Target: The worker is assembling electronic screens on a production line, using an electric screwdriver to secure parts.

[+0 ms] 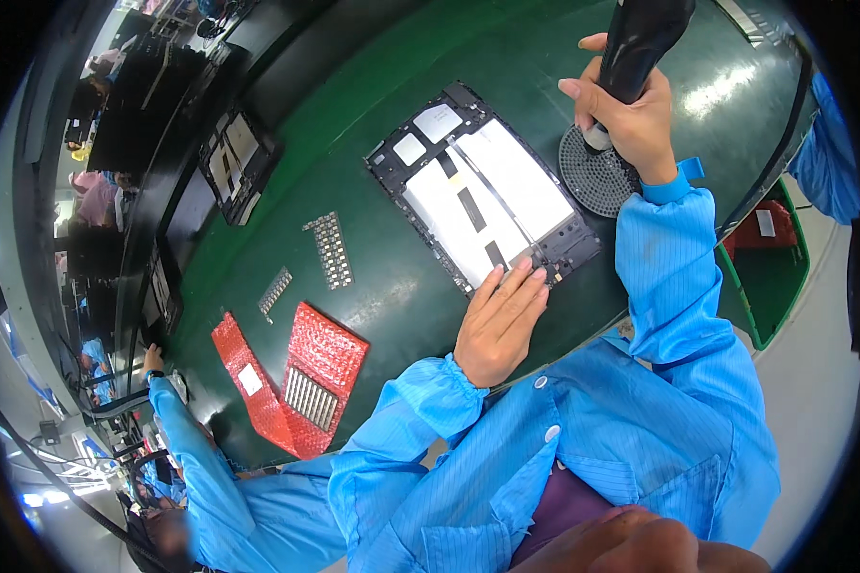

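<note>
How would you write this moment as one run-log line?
left hand: on opened tablet | right hand: gripping black electric screwdriver over round perforated tray | green tabletop: red bubble wrap

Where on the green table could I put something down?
Bare table lies between the patterned strips and the white-panelled device; more lies beyond the device's far edge. It's crowded where the device, round tray and right hand sit close together.

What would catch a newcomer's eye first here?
An opened flat device with bright white panels stands out on the green table, the left hand on its near edge. To its right, the right hand grips a black handheld tool at a round grey dish. Red bubble wrap lies at lower left.
</note>
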{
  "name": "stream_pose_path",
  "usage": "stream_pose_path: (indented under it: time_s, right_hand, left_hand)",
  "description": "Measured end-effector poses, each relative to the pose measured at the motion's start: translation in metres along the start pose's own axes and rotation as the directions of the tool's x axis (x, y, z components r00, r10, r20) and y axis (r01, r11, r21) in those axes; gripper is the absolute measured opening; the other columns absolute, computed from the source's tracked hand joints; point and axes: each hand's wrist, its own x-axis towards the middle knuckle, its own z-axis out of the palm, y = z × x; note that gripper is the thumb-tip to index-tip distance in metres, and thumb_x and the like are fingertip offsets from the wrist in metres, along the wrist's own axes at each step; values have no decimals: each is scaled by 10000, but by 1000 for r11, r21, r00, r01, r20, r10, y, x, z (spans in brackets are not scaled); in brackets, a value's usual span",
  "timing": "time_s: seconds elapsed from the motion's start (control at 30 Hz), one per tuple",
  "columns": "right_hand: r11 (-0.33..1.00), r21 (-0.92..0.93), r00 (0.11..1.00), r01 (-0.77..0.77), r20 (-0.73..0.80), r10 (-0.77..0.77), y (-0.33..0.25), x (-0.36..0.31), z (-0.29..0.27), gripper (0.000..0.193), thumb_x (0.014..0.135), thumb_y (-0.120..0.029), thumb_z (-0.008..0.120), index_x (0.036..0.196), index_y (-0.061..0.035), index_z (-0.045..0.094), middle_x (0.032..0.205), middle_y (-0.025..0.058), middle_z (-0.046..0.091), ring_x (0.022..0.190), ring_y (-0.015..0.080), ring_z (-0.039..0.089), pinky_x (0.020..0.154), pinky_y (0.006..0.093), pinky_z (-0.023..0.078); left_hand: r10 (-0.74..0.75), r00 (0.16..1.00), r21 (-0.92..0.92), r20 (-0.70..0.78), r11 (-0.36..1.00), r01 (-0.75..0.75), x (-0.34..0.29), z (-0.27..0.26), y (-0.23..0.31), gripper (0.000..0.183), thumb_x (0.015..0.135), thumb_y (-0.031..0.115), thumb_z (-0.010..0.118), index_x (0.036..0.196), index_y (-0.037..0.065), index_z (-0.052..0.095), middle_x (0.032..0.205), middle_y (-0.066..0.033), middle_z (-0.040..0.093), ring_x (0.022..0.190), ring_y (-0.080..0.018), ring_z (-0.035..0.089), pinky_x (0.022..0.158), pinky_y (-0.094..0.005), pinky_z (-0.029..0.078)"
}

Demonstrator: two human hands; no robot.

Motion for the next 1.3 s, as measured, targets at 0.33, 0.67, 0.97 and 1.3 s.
stream_pose_path:
  time_s: [0.33,0.67,0.97,1.3]
  right_hand:
    - [998,12,998,68,8,-68,5,-2,2,304,748,-19,715,1000,-8,547,615,16,556,485,94,537,451,219,429]
    - [999,32,997,3,-80,-1,-18,-8,8,396,764,-5,683,1119,23,510,634,13,540,526,87,512,493,219,386]
    - [970,230,974,76,191,-121,-40,2,79,372,787,15,648,1130,8,504,646,31,564,524,95,535,491,214,404]
    - [967,253,922,28,367,-123,-47,0,159,416,780,50,635,1151,35,447,644,47,557,520,108,537,492,233,423]
  left_hand:
    - [-22,996,-170,-85,985,7,2,-17,-6,202,711,-91,636,898,-16,625,915,-156,665,868,-279,658,867,-450,458]
    - [-474,838,-190,-269,879,437,9,-58,-55,148,752,1,672,900,8,667,788,-91,617,699,-164,603,621,-273,486]
    - [-803,591,-691,75,386,611,32,-71,-102,151,801,48,663,876,-79,634,798,-106,650,627,-109,602,557,-207,499]
    - [-732,672,-557,-114,607,566,19,-49,-127,114,732,72,713,795,-16,676,727,-67,633,600,-103,581,570,-226,460]
